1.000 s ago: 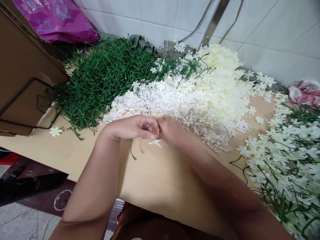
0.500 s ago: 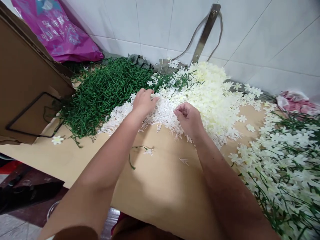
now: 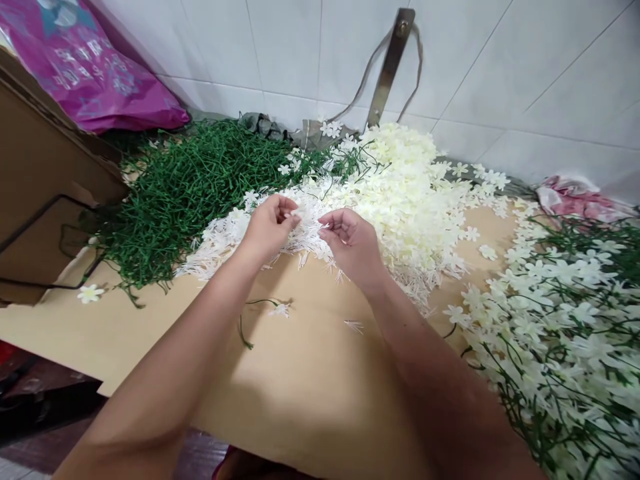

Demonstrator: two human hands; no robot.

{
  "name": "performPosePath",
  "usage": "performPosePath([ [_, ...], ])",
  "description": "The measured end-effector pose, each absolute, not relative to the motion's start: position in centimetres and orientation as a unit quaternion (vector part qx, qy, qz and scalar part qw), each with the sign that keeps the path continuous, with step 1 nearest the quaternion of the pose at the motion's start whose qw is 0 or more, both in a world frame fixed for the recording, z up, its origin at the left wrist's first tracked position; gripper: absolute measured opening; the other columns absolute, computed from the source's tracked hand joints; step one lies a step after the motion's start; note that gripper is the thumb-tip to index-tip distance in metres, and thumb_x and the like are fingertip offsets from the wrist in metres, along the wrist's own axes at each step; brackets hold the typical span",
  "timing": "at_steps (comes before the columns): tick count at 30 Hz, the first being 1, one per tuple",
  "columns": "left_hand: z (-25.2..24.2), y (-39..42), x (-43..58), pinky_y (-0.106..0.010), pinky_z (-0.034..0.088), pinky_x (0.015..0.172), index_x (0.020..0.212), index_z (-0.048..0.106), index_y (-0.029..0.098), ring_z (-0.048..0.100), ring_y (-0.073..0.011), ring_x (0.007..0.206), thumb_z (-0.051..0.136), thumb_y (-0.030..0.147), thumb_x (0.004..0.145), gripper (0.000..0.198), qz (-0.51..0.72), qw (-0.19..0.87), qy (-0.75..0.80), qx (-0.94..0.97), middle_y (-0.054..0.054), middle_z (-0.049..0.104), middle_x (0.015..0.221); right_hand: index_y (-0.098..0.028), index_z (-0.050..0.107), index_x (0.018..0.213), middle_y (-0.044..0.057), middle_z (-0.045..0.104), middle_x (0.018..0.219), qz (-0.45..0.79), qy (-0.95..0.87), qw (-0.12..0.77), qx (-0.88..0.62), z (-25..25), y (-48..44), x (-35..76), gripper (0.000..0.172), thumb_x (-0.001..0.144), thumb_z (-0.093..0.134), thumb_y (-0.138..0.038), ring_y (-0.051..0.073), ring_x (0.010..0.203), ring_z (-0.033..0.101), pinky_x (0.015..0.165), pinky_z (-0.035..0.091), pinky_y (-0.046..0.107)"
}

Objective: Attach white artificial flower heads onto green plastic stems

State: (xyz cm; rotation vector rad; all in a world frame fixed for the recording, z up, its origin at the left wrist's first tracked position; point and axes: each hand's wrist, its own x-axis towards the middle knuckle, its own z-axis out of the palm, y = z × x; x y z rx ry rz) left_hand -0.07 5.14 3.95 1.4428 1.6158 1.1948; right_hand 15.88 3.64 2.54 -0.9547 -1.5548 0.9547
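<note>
Both hands hover over a pile of thin white plastic stamen pieces [image 3: 220,243], facing each other a short way apart. My left hand [image 3: 270,230] is closed in a pinch, with a small whitish bit at its fingertips that blends into the pile. My right hand [image 3: 353,247] is also pinched, thumb against forefinger; what it holds, if anything, is too small to name. Pale yellow-white artificial petals [image 3: 410,187] are heaped beside the right hand. Green plastic stems [image 3: 185,180] lie in a large tangle beyond the left hand.
Assembled white flowers on green stems [image 3: 560,327] cover the right side. A cardboard box [image 3: 45,167] and a purple bag [image 3: 110,73] stand at left. A metal strip [image 3: 393,67] leans on the tiled wall. A single stemmed piece [image 3: 280,309] lies on the brown board [image 3: 300,380].
My left hand has pulled back from the pile, its fingers now pinched. My right hand has come nearer to it. The whole view has shifted slightly.
</note>
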Motion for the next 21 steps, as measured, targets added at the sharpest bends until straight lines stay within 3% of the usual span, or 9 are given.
performPosePath([
  [5,2.7,1.5,0.6,-0.023,0.038,0.053,0.067,0.052,0.017,0.050,-0.0091,0.050,0.063,0.017,0.071,0.011,0.469,0.429,0.598,0.488,0.005,0.052,0.051,-0.021,0.058,0.076,0.001,0.063,0.078,0.274,-0.710,0.522,-0.386,1.3,2.7,14.8,0.005,0.076,0.062,-0.018,0.016,0.082,0.059,0.084,0.047,0.036],
  [12,2.0,0.6,0.5,-0.022,0.043,0.057,0.074,0.057,0.015,0.056,-0.0094,0.052,0.062,0.014,0.071,0.005,0.488,0.496,0.558,0.452,0.004,0.059,0.052,-0.021,0.057,0.075,0.004,0.064,0.082,0.228,-0.731,0.522,-0.377,-0.6,2.7,14.7,0.006,0.081,0.058,-0.020,0.019,0.090,0.061,0.084,0.049,0.037],
  [21,-0.1,0.8,-0.6,-0.025,0.045,0.065,0.088,0.062,0.018,0.058,-0.0109,0.063,0.059,0.018,0.079,0.010,0.481,0.420,0.529,0.559,0.003,0.058,0.064,-0.022,0.059,0.075,0.005,0.067,0.084,0.163,-0.757,0.498,-0.390,-1.4,3.1,14.9,0.006,0.080,0.060,-0.018,0.022,0.094,0.062,0.088,0.050,0.042],
])
